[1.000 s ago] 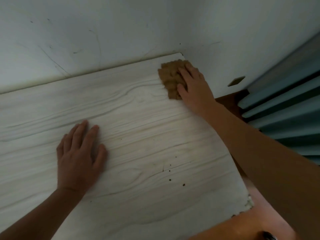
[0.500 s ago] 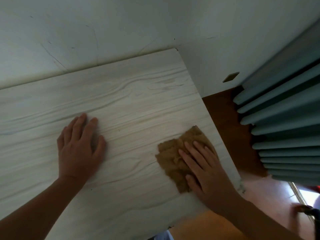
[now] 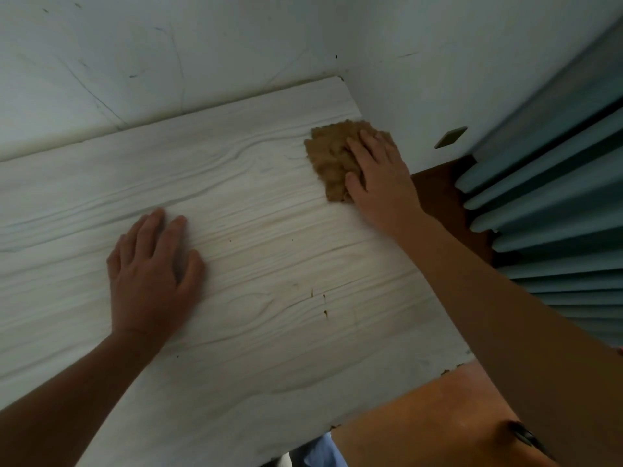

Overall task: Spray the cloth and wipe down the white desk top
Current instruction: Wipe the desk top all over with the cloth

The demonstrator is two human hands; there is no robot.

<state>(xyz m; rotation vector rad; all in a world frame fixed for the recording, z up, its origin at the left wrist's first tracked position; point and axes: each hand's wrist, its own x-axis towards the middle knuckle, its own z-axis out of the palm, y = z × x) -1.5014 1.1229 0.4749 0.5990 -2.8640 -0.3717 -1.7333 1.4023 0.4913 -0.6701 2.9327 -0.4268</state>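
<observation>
The white wood-grain desk top (image 3: 269,332) fills most of the view. A brown fuzzy cloth (image 3: 332,156) lies near its far right corner, close to the wall. My right hand (image 3: 381,173) presses flat on the cloth's right side, fingers pointing toward the wall. My left hand (image 3: 151,271) rests palm down on the bare desk at the middle left, fingers together, holding nothing. A few small dark specks (image 3: 323,303) mark the desk surface right of centre. No spray bottle is in view.
White walls (image 3: 202,55) meet at the desk's far right corner. A teal pleated curtain (image 3: 556,210) hangs to the right over brown floor (image 3: 438,190). The desk's right edge (image 3: 448,369) is chipped near the front. An orange-brown floor (image 3: 421,419) lies below.
My right hand has pushed the cloth from the desk's near right edge back up toward the far right corner. My left hand has stayed put.
</observation>
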